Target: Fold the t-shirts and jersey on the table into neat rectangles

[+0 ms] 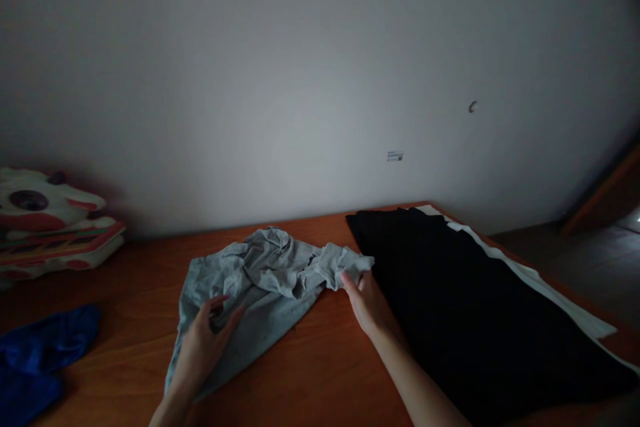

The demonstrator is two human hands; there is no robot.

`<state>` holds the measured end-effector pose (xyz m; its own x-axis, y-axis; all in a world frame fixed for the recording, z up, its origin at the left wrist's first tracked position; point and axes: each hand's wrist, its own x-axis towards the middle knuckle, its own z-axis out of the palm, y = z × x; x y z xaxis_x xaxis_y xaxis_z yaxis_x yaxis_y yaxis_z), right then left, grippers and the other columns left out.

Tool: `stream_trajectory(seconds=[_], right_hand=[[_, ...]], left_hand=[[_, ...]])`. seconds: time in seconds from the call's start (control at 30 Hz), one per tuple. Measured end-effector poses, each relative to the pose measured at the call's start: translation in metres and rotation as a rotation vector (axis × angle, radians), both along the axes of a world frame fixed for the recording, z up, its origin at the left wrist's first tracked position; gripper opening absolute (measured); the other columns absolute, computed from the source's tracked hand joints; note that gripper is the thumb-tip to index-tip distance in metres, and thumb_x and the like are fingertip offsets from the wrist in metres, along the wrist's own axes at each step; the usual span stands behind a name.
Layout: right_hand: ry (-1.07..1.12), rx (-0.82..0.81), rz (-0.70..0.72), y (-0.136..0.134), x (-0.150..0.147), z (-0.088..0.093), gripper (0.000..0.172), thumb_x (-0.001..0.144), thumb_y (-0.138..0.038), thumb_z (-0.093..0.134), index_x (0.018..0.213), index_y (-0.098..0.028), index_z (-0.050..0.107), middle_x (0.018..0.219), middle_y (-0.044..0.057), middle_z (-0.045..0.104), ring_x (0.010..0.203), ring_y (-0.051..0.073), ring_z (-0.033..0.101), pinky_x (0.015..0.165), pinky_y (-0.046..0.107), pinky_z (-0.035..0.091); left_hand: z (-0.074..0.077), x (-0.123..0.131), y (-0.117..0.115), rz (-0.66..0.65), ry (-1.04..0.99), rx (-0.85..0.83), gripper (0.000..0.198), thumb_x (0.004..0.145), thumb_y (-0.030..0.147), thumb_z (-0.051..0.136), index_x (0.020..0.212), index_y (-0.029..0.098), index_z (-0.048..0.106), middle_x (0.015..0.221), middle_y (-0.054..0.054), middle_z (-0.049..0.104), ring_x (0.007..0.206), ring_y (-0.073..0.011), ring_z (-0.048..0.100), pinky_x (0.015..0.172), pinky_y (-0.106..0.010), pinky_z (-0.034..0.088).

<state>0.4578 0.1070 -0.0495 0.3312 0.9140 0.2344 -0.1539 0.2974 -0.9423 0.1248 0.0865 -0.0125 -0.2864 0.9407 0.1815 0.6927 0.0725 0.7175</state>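
Note:
A crumpled grey garment lies on the brown wooden table, bunched at its top and flatter toward the lower left. My right hand grips a narrow gathered end of it, the thumb on top of the cloth. Over the garment's left part is my left hand, its fingers curved and apart with no cloth between them. Whether its fingertips touch the fabric I cannot tell.
A black cloth is spread on the right, over white cloth along the table's edge. Blue fabric lies at the lower left. Behind it stands a white and red toy with keys. A wall rises behind the table.

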Motion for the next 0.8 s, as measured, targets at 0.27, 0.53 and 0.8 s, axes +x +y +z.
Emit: stream_trajectory(seconds=[0.27,0.53,0.8], right_hand=[[-0.002,0.037,-0.074,0.001,-0.007,0.0,0.06,0.078,-0.051,0.074,0.125,-0.024,0.048,0.123,0.015,0.068,0.11,0.028,0.068,0.093,0.044,0.056],[-0.242,0.009,-0.186,-0.004,-0.018,-0.008,0.064,0.086,-0.061,0.064,0.13,-0.019,0.046,0.131,0.019,0.061,0.116,0.03,0.065,0.102,0.05,0.051],[-0.909,-0.095,-0.018,-0.024,-0.034,-0.002,0.097,0.062,-0.061,0.083,0.14,-0.014,0.05,0.135,0.024,0.058,0.127,0.048,0.05,0.106,0.062,0.039]], left_hand=[[0.006,-0.008,-0.005,-0.137,-0.104,-0.066,0.063,0.069,0.073,0.061,0.099,0.02,0.074,0.082,-0.005,0.079,0.085,-0.0301,0.075,0.074,-0.035,0.059],[0.009,0.033,-0.022,-0.332,-0.102,-0.009,0.047,0.082,0.064,0.055,0.102,0.025,0.071,0.102,-0.006,0.078,0.099,-0.0275,0.073,0.092,-0.04,0.057],[0.026,0.069,-0.059,-0.97,-0.543,-0.368,0.051,0.088,0.058,0.059,0.133,0.034,0.061,0.139,-0.007,0.065,0.126,-0.0293,0.062,0.1,-0.048,0.055]])
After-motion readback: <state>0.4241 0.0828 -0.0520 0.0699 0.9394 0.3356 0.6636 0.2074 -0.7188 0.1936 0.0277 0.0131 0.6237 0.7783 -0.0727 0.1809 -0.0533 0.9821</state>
